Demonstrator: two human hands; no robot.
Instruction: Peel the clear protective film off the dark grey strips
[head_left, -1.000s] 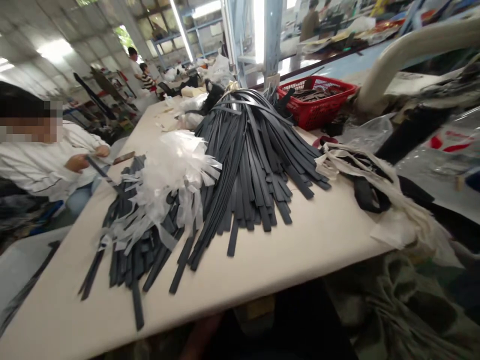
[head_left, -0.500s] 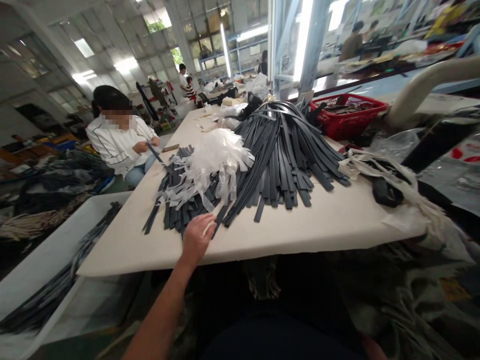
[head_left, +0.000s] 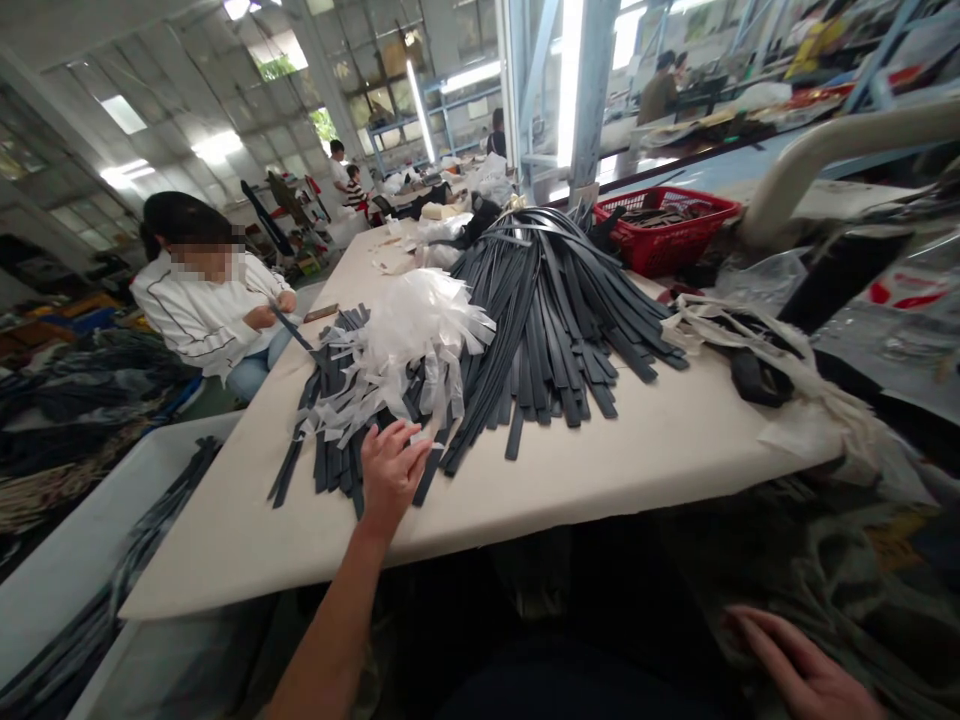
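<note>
My left hand [head_left: 390, 475] is over the near part of the table, fingers apart, at the lower ends of the dark strips; a small whitish piece shows by its fingertips, and whether it is gripped is unclear. A pile of translucent white strips [head_left: 416, 320] lies just beyond, on top of dark grey strips [head_left: 330, 455]. To its right a big bundle of dark strips [head_left: 536, 330] fans toward me. Low at the right, my right hand [head_left: 799, 665] is off the table, its fingers loosely together, with nothing visible in them.
The pale table [head_left: 645, 480] has a red basket [head_left: 664, 235] at its back right and cream fabric strips [head_left: 780, 350] on the right. A white bin [head_left: 97, 530] with dark strips stands left. A seated person [head_left: 210, 300] in white handles a dark strip across the table.
The view has shifted slightly. My right hand has come further into view at the lower right. My left hand's fingers are more spread, still by the strip ends.
</note>
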